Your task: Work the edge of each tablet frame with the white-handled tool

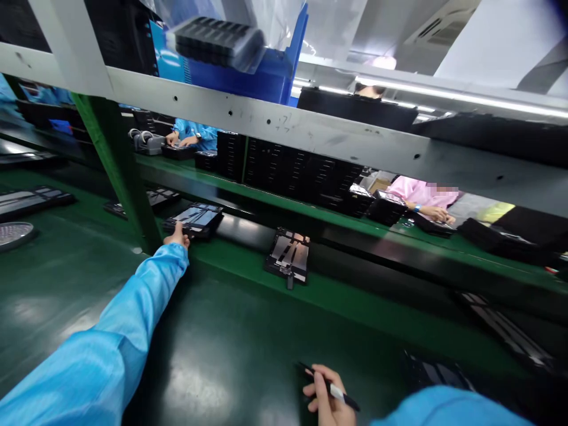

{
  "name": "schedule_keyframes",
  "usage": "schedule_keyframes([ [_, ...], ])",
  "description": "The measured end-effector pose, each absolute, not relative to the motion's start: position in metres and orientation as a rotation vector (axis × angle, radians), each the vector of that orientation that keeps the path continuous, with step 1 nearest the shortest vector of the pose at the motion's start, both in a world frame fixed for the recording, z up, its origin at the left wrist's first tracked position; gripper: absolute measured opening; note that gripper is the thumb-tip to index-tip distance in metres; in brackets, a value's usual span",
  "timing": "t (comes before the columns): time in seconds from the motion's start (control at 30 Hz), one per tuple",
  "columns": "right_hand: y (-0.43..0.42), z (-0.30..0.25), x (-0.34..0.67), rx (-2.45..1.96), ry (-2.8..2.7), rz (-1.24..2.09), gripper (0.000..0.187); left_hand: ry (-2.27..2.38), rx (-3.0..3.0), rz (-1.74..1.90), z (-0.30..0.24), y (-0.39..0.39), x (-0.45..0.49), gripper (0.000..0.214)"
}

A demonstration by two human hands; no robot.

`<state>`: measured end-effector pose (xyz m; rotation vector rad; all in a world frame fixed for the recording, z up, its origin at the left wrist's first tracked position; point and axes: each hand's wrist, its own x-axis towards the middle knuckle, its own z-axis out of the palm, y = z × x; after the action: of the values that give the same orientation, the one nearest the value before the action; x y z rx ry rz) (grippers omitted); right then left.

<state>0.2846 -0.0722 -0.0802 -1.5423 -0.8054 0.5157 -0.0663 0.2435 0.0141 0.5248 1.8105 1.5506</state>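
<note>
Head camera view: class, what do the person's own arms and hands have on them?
The left arm and right arm wear loose, shiny light-blue sleeves with soft creases, reaching the wrists. The left hand and right hand are bare, without gloves.

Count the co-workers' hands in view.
4. At the far bench, a blue-sleeved co-worker's hand and second hand; at right, a pink-sleeved co-worker's hand and second hand. Others may be hidden behind the shelf beam.
</note>
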Motion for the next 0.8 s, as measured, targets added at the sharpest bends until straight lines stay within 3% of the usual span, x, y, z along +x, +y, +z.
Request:
schedule_keyframes([
  [0.27,-0.075,-0.069,0.300,-1.511,-0.861,0.678,0.052,1.565,0.384,1.494,0.029,0.205,-0.021,0.034],
  [0.43,-0.077,-0.068,0.301,-1.483,-0.872,0.740,0.067,1.383,0.400,1.322,0.033,0.098,-0.013,0.016],
  [0.5,-0.078,-0.066,0.296,-1.432,-0.826,0.716,0.071,1.334,0.387,1.213,0.030,0.049,-0.012,0.020],
  [0.6,-0.080,-0.059,0.289,-1.349,-0.756,0.700,0.070,1.304,0.362,1.055,0.015,-0.008,0.000,0.030],
  [0.8,-0.095,-0.033,0.294,-1.350,-0.818,0.766,0.062,1.150,0.392,0.740,-0.027,-0.075,0.054,0.022],
])
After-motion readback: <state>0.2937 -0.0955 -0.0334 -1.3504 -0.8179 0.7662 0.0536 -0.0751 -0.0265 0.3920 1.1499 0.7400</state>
